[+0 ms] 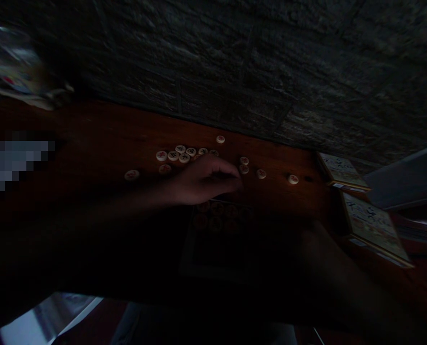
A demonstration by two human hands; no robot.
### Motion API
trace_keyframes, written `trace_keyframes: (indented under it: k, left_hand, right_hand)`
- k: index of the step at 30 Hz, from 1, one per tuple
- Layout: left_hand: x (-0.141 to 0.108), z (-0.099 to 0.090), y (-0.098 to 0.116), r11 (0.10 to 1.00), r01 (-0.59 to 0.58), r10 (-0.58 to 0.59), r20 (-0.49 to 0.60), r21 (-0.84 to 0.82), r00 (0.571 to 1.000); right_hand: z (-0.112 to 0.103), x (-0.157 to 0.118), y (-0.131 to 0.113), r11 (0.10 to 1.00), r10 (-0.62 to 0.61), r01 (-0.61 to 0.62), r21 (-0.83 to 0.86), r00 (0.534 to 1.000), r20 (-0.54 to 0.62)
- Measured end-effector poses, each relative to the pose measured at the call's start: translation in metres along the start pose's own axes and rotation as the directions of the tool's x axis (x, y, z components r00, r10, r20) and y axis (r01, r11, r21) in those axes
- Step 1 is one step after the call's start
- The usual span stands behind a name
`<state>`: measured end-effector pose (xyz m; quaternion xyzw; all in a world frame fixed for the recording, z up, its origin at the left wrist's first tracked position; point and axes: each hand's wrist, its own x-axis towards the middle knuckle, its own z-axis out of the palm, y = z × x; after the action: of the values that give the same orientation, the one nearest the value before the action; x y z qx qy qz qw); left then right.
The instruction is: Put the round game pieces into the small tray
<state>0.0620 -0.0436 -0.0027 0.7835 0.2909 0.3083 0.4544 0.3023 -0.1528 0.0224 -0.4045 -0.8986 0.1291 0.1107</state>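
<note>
My left hand [208, 181] is over the middle of the wooden table, fingers curled and drawn together; what they hold, if anything, is hidden. Close to its fingertips lie two Chinese chess pieces [244, 168]. Beyond the hand, several round pale pieces [184, 157] with red or black characters form a loose cluster, partly covered by the hand. Below it, an open tray [188, 247] in deep shadow has rows of pieces [216, 224] at its far end. My right hand [312, 237] is right of the tray, very dark and blurred, its fingers not readable.
Single pieces lie at the left [132, 175], far back [220, 139] and right [293, 179]. Two flat printed boxes [375, 227] lie at the table's right end. A stone wall [235, 62] runs behind the table [101, 129]. A wrapped container [22, 72] stands at the back left.
</note>
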Motion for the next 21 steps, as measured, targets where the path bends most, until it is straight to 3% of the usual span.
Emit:
trace_keyframes:
  k: [6, 21]
  left_hand:
    - [0.0001, -0.0001, 0.0013, 0.999, -0.043, 0.043, 0.0, 0.014, 0.999]
    - [0.0001, -0.0001, 0.0009, 1.0, 0.012, -0.012, 0.005, -0.012, 1.0]
  right_hand:
    - [-0.0003, 0.0011, -0.0041, 0.998, 0.047, -0.047, -0.039, 0.999, 0.011]
    - [-0.0077, 0.0078, -0.0054, 0.993, 0.087, -0.09, 0.073, 0.995, 0.044]
